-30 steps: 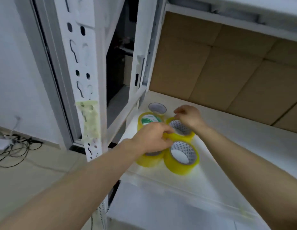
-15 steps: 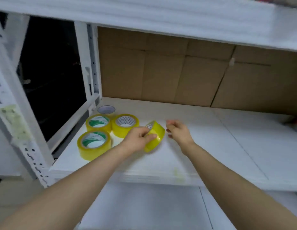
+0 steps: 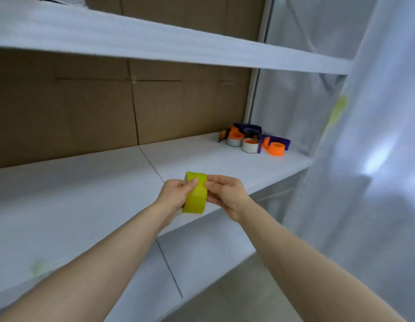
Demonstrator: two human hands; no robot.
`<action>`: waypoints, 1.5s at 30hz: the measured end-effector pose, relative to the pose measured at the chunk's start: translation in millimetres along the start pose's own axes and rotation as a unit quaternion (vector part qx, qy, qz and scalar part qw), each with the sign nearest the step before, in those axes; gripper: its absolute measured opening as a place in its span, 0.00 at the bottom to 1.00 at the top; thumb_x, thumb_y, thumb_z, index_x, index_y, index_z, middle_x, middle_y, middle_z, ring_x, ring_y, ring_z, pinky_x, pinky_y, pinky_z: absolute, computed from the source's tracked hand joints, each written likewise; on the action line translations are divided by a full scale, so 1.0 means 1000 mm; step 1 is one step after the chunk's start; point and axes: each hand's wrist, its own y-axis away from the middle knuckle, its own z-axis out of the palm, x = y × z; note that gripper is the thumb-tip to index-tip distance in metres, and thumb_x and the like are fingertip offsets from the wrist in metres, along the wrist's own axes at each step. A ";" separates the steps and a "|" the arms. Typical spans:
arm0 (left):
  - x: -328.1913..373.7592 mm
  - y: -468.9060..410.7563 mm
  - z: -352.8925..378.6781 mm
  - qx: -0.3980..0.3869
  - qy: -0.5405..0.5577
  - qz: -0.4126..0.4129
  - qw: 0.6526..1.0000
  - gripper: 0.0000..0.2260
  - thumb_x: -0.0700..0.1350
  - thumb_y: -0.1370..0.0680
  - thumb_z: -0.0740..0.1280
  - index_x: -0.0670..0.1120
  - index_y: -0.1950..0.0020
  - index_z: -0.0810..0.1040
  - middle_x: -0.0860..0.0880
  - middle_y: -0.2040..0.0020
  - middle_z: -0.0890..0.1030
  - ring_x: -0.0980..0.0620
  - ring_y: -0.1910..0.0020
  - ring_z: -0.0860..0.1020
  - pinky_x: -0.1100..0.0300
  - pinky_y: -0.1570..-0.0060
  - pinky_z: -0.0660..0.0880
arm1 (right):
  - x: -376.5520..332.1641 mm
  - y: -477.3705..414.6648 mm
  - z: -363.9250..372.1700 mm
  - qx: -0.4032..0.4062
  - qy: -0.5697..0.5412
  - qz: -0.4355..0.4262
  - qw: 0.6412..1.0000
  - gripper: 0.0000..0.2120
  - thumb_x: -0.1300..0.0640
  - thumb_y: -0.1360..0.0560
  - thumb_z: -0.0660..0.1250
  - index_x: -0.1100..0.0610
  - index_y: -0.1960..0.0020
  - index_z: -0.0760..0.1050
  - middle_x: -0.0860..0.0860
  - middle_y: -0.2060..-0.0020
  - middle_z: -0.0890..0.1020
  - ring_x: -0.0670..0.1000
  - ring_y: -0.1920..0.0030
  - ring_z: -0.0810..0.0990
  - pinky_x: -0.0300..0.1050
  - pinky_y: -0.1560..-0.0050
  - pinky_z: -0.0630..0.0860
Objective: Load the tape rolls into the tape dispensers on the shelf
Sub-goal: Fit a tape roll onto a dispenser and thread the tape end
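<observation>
Yellow tape roll (image 3: pixel 195 194) held on edge over shelf (image 3: pixel 85 182) front, btwn both hands. Left grip (image 3: pixel 176 194) curls round its left side, thumb on the tape; right grip (image 3: pixel 225 194) pinches its right side. Tape dispensers (image 3: pixel 253 139) at shelf's far right, well apart.

Yellow tape roll (image 3: pixel 196 198) stands on edge in the air, above the front edge of the shelf (image 3: pixel 85 194), approx. mid-length. The left hand (image 3: pixel 176 194) grips it w/ thumb across the outer band; the right hand (image 3: pixel 225 196) pinches the opposite side w/ its fingers (image 3: pixel 215 180). The tape dispensers (image 3: pixel 253 139), orange, purple & white, sit bunched at the shelf's far right corner, well apart from the roll. Cardboard (image 3: pixel 85 108) lines the back.
</observation>
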 end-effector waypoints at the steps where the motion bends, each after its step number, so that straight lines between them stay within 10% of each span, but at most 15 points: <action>1: 0.004 -0.008 0.022 -0.017 -0.003 0.003 1.000 0.09 0.46 0.22 0.65 0.41 0.56 0.77 0.40 0.54 0.78 0.45 0.56 0.77 0.54 0.53 0.75 | -0.004 -0.001 -0.021 0.017 -0.001 -0.007 1.000 0.13 0.67 0.24 0.64 0.66 0.40 0.74 0.56 0.56 0.81 0.50 0.59 0.81 0.42 0.52 0.79; 13: 0.055 -0.137 0.231 -0.198 -0.110 0.056 0.972 0.04 0.39 0.24 0.67 0.42 0.50 0.78 0.44 0.55 0.78 0.52 0.59 0.75 0.65 0.62 0.71 | -0.050 -0.085 -0.227 0.175 -0.071 -0.041 0.981 0.14 0.68 0.23 0.59 0.66 0.39 0.73 0.59 0.51 0.81 0.56 0.53 0.81 0.48 0.56 0.81; 18: 0.073 -0.187 0.304 -0.251 -0.137 0.082 0.955 0.12 0.34 0.27 0.66 0.39 0.44 0.80 0.47 0.53 0.78 0.56 0.58 0.73 0.73 0.67 0.70 | -0.083 -0.127 -0.308 0.260 -0.049 -0.077 0.961 0.12 0.66 0.22 0.57 0.62 0.41 0.74 0.59 0.47 0.80 0.59 0.45 0.79 0.53 0.43 0.76; 25: 0.052 -0.274 0.373 -0.147 -0.229 0.081 0.959 0.16 0.38 0.25 0.65 0.43 0.37 0.77 0.45 0.39 0.78 0.47 0.40 0.75 0.57 0.40 0.70 | -0.084 -0.174 -0.398 0.313 -0.133 -0.043 0.939 0.15 0.64 0.21 0.55 0.63 0.37 0.73 0.61 0.45 0.79 0.59 0.47 0.78 0.46 0.57 0.76; 34: 0.024 -0.366 0.433 0.046 -0.338 0.069 0.937 0.28 0.44 0.31 0.72 0.43 0.33 0.70 0.39 0.35 0.72 0.41 0.37 0.72 0.50 0.42 0.72 | -0.097 -0.253 -0.472 0.210 -0.098 -0.007 0.973 0.11 0.65 0.23 0.61 0.56 0.45 0.78 0.54 0.59 0.81 0.52 0.61 0.79 0.43 0.60 0.76; 40: 0.020 -0.393 0.457 0.106 -0.384 0.003 0.917 0.37 0.51 0.29 0.71 0.40 0.26 0.58 0.38 0.29 0.65 0.39 0.30 0.63 0.47 0.32 0.63 | -0.107 -0.286 -0.492 0.129 -0.021 0.007 0.991 0.13 0.62 0.21 0.58 0.50 0.53 0.79 0.56 0.50 0.80 0.54 0.54 0.78 0.44 0.56 0.77; 45: 0.015 -0.409 0.456 0.094 -0.352 -0.003 0.931 0.17 0.45 0.23 0.63 0.42 0.35 0.71 0.42 0.35 0.72 0.42 0.36 0.69 0.49 0.37 0.68 | -0.112 -0.308 -0.487 0.106 -0.006 -0.001 0.994 0.14 0.60 0.21 0.57 0.49 0.54 0.79 0.55 0.47 0.80 0.54 0.50 0.78 0.45 0.53 0.76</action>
